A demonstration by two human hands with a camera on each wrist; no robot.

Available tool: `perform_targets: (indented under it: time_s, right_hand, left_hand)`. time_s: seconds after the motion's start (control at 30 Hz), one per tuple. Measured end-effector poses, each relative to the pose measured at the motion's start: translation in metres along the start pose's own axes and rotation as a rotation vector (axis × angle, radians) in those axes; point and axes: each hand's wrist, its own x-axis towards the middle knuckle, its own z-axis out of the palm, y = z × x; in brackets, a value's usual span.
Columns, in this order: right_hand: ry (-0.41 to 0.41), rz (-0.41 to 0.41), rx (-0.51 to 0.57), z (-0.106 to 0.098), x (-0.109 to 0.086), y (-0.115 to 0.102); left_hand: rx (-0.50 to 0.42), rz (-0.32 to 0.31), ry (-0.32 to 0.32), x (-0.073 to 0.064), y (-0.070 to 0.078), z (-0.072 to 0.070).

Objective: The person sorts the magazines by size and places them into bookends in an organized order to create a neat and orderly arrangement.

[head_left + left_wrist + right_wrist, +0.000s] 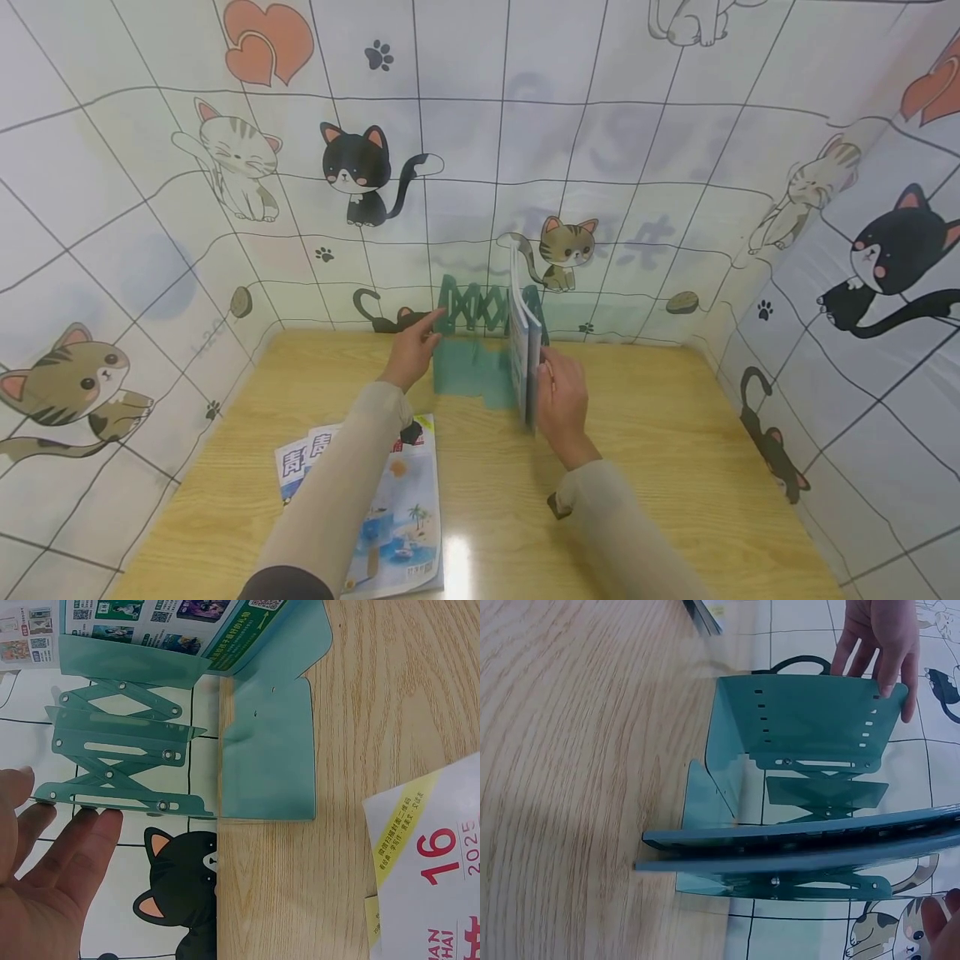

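Note:
A green folding bookend rack (459,367) stands on the table against the wall. My left hand (411,352) pinches the edge of its left end panel, thumb inside and fingers outside, as the right wrist view shows. Magazines (522,350) stand upright toward the rack's right end, their lower front edges sticking out past its base. Close to their right side is my right hand (564,400). In the right wrist view its fingertips (933,921) point toward the magazines with a gap showing. Most of that hand lies outside the right wrist view.
More magazines (416,508) lie flat and overlapping on the left front of the wooden table (660,467), partly under my left forearm. A cat-patterned tiled wall covering (465,133) rises behind the rack and on both sides.

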Motion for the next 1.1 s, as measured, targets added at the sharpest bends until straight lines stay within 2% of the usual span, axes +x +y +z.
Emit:
perform_targets:
  time_s: [0.23,0.43,0.57,0.9,1.1]
  right_hand:
    - [-0.018,0.015,0.003,0.001,0.001,0.004]
    - [-0.028,0.014,-0.067,0.006,0.009,0.017]
    - [-0.095,0.039,-0.114,0.007,0.016,0.025]
    - [-0.225,0.053,-0.132,0.007,0.026,0.044]
    - [-0.294,0.075,-0.085,0.008,0.032,0.049]
  left_hand:
    - [0.003,-0.006,-0.001,0.001,-0.001,0.000]
    - [0.014,-0.009,-0.001,0.001,0.000,0.000]
    - [0.007,-0.013,-0.003,0.001,0.000,0.000]
    - [0.012,-0.002,0.002,0.002,-0.004,0.003]
    - [0.029,-0.007,0.009,0.001,-0.001,0.002]
